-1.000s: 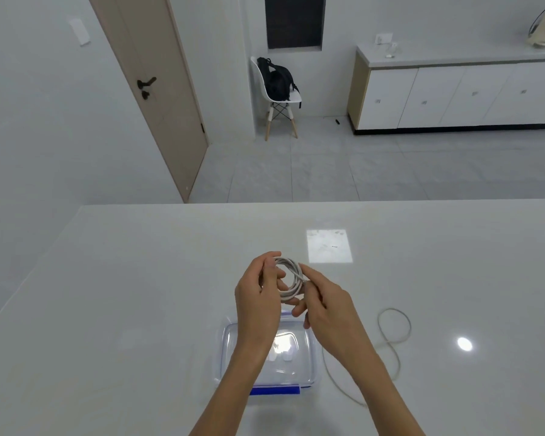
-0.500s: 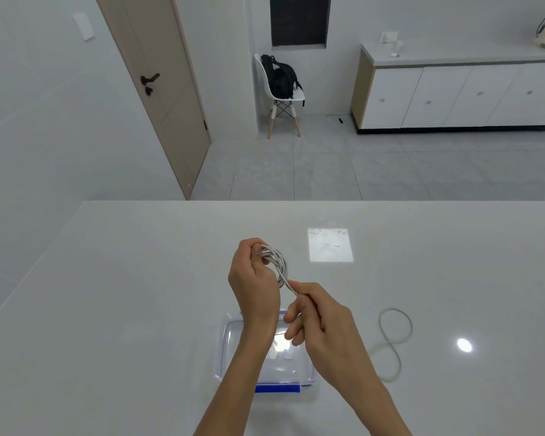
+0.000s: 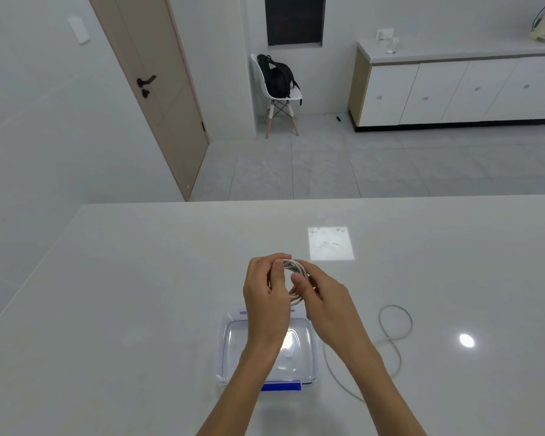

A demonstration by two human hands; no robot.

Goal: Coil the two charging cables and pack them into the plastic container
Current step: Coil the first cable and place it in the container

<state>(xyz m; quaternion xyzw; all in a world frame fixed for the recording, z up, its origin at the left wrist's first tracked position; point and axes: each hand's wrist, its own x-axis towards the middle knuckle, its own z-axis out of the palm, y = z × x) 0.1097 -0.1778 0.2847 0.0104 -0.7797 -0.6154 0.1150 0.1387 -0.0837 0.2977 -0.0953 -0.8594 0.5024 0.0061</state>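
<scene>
First white cable (image 3: pixel 294 280): wound into a small coil, held in the air above the far edge of the plastic container (image 3: pixel 233 350), not yet packed; whether its tail is tucked I cannot tell. Second cable (image 3: pixel 394 333): loose on the table (image 3: pixel 139 294) just right of the container, uncoiled, so by my estimate under half is done. Left hand (image 3: pixel 266 294) curled closed, pinching the coil's left side; right hand (image 3: pixel 323 302) closed on its right side, fingers wrapped over the loops.
</scene>
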